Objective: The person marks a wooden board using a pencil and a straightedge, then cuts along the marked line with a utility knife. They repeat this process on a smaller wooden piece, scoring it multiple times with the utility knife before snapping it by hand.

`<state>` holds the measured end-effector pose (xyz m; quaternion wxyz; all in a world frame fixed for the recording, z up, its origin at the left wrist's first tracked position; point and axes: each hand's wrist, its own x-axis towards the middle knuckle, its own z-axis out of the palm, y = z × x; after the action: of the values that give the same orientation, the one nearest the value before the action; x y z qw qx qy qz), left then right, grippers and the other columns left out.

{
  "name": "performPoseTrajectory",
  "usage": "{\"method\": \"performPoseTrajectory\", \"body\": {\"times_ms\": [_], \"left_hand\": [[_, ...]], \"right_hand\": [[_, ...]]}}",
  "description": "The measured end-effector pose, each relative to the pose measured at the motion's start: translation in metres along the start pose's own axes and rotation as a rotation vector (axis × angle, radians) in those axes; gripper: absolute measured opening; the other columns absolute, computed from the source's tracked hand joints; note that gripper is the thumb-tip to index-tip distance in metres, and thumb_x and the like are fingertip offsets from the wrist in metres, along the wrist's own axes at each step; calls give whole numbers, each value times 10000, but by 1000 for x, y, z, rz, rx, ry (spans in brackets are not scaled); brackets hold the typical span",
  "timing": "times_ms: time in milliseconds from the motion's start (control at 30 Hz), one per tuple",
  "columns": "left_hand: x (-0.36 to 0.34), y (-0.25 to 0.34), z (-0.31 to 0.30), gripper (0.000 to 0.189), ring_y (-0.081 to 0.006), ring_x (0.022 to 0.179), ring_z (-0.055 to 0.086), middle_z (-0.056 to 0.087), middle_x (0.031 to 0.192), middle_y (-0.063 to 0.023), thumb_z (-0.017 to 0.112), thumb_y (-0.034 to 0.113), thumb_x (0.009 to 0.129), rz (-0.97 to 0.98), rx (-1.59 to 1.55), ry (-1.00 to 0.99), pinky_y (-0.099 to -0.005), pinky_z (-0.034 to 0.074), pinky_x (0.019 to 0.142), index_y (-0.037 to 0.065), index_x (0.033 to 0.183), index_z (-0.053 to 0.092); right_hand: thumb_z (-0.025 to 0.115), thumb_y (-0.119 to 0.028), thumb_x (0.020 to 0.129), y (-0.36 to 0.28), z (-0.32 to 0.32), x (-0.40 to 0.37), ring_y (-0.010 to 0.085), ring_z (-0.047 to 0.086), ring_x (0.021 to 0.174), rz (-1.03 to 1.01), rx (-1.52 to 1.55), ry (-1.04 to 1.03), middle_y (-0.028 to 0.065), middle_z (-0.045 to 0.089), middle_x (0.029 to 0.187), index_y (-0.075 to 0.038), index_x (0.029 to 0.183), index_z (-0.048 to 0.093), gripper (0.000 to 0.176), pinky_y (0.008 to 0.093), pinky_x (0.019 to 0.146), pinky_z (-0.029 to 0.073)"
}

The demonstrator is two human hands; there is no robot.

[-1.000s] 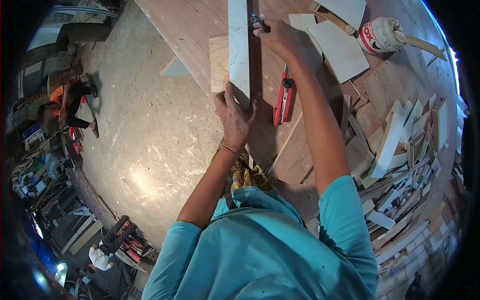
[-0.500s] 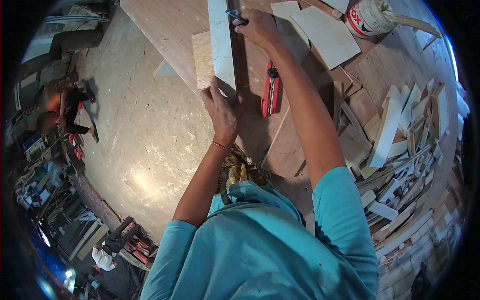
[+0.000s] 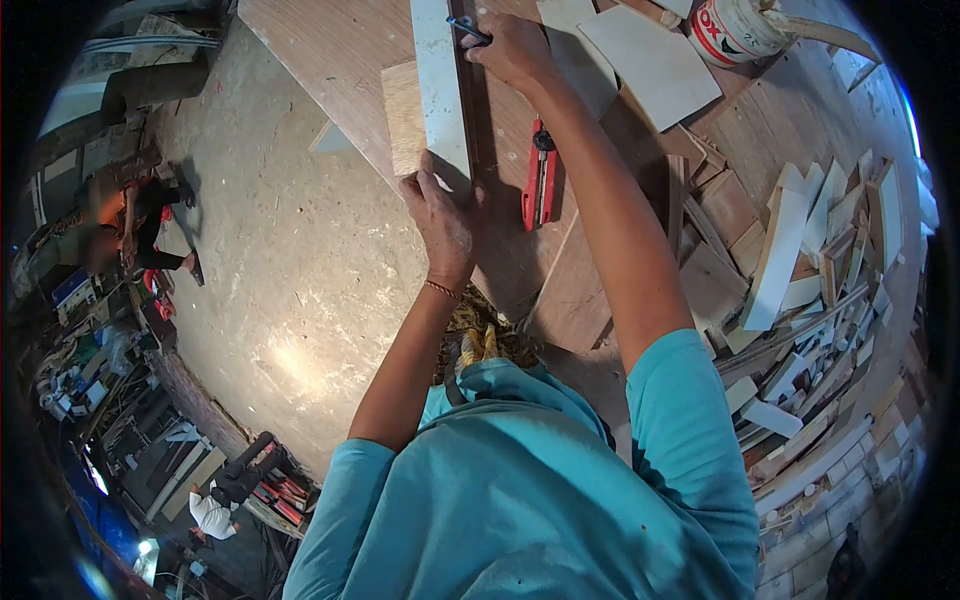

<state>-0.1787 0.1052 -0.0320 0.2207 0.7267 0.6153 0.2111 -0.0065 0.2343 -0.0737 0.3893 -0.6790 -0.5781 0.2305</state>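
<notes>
A long white-faced strip of board (image 3: 440, 90) lies on the wooden worktop (image 3: 330, 70), with a small light-brown piece of plywood (image 3: 402, 120) against its left side. My left hand (image 3: 443, 228) grips the strip's near end, thumb on top, fingertips also at the plywood's near corner. Farther up, on the strip's right side, my right hand (image 3: 512, 52) is closed on a dark pen (image 3: 470, 32) whose tip points left over the white face. A red utility knife (image 3: 540, 180) rests on the worktop between my forearms.
Pale board pieces (image 3: 650, 65) and a white bucket (image 3: 735, 32) stand at the upper right. Heaped wood offcuts (image 3: 790, 270) fill the right side. Concrete floor (image 3: 290, 240) spreads leftward, where one person (image 3: 140, 225) sits and another (image 3: 215, 510) is lower down.
Both hands keep nearly the same places on the strip. The whole view has shifted very slightly.
</notes>
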Motion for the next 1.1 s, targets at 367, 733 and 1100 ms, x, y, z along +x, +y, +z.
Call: {"method": "performPoseTrajectory", "body": {"times_ms": [367, 733, 1100], "left_hand": [[-6, -10, -24, 520, -276, 884, 461, 397, 996, -183, 597, 158, 801, -74, -199, -14, -348, 405, 810, -75, 1191, 344], [14, -9, -38, 592, -160, 700, 475, 439, 808, -64, 613, 9, 723, -30, -194, -204, -289, 454, 685, 150, 1275, 451], [54, 0, -50, 835, -194, 711, 557, 555, 820, -96, 702, 78, 685, -7, 97, -549, -343, 476, 702, 254, 1372, 262]], "right_hand": [[689, -246, 660, -5, -12, 2, 238, 617, 791, 13, -39, -114, 100, 654, 828, -109, 872, 675, 253, 317, 731, 452], [680, -206, 668, -38, -34, 2, 225, 628, 779, 279, -7, -213, 141, 649, 847, -76, 862, 654, 235, 341, 691, 463], [649, -154, 669, -29, -27, 4, 258, 621, 728, 243, 44, -162, 150, 637, 774, -67, 834, 660, 187, 344, 652, 463]]}}
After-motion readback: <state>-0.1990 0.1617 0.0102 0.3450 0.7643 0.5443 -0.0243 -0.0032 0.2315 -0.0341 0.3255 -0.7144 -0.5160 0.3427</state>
